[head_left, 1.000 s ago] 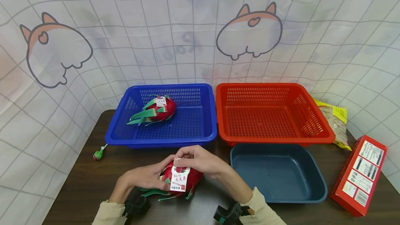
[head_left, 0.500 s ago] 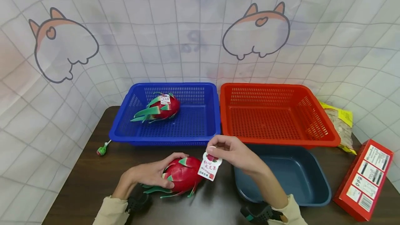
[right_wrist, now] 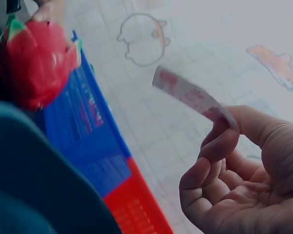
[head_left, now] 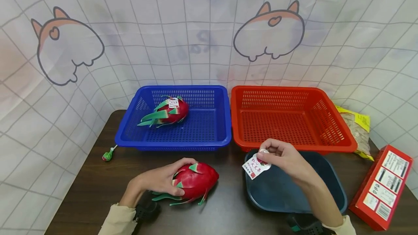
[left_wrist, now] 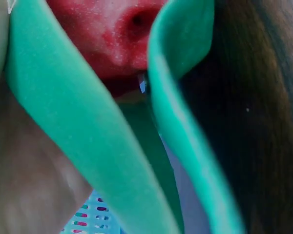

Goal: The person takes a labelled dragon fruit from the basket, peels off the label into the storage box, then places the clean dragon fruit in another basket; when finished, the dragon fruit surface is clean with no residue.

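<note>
- Label (head_left: 254,166) was pinched between curled fingers and thumb of the right hand (head_left: 289,160), above the dark tray (head_left: 284,198).
- Dragon fruit (head_left: 199,181) lay on the table (head_left: 225,213), gripped near its leafy end between the left hand's (head_left: 160,180) thumb and fingers.
- Second dragon fruit (head_left: 180,113), bearing a white tag (head_left: 173,102), sat in the blue basket (head_left: 205,126).

The right grip (head_left: 292,160) has carried the label (head_left: 254,167) from the fruit (head_left: 200,181) to the tray (head_left: 277,196).
</note>
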### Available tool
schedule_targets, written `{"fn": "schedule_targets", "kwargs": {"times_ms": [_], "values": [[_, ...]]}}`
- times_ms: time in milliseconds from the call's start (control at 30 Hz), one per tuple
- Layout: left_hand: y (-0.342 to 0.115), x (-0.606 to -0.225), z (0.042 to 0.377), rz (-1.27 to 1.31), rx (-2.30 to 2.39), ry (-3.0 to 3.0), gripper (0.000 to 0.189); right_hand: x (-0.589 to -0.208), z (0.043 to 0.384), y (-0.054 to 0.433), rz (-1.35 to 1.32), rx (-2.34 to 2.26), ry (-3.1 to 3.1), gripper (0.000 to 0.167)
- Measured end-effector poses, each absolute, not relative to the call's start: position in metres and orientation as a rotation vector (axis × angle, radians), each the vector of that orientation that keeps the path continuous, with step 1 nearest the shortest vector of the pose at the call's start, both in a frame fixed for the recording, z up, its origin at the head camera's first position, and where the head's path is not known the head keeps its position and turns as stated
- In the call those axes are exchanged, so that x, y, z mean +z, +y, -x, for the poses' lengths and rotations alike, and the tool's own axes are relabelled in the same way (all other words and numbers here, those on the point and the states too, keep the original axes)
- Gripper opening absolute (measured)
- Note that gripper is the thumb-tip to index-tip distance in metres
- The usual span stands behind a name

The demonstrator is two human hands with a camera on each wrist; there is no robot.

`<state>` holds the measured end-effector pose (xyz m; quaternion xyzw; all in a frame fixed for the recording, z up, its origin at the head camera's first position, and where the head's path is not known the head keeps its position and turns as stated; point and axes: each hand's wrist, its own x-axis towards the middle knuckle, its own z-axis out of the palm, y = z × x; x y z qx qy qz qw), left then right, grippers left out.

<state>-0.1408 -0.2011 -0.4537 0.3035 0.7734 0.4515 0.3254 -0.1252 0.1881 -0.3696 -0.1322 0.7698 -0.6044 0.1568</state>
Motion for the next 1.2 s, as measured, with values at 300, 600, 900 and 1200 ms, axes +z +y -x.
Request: {"fn": "schedule_targets", "kwargs": {"times_ms": [300,600,900,1200], "values": [[-0.197,-0.453,0.14,-0.727,1.161,2.082,0.074,-0.363,0.126,0.21,0.271,-1.716,2.365,0.009],[-0.196,-0.458,0.139,-0.697,1.173,2.087,0.074,-0.361,0.124,0.216,0.371,-1.627,2.442,0.02],[-0.195,-0.455,0.139,-0.698,1.175,2.074,0.074,-0.366,0.127,0.227,0.495,-1.451,2.437,0.02],[-0.195,-0.456,0.14,-0.693,1.175,2.081,0.074,-0.38,0.134,0.22,0.538,-1.228,2.534,0.016]]}}
